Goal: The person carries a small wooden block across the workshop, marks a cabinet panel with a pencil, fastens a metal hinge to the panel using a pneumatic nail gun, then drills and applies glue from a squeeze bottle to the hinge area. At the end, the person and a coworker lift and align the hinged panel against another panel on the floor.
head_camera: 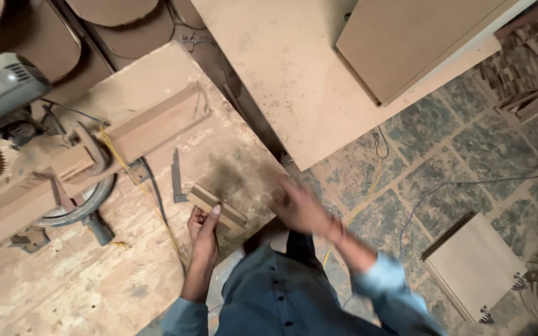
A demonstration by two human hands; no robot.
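blue denim sleeves frame the view from below. left hand (203, 230) is clamped on a short wooden block (218, 207), thumb on top, holding it tilted just above the dusty workbench (94, 280), near its front edge. right hand (303, 208) is motion-blurred beside the block, apart from it, fingers loosely spread and holding nothing. a metal square (176, 177) lies just beyond the block; a miter saw (14, 118) with its wooden fence (151, 127) stands at far left. judging by this, the block is being handled between cuts; a next move would call for seating it flat against the fence.
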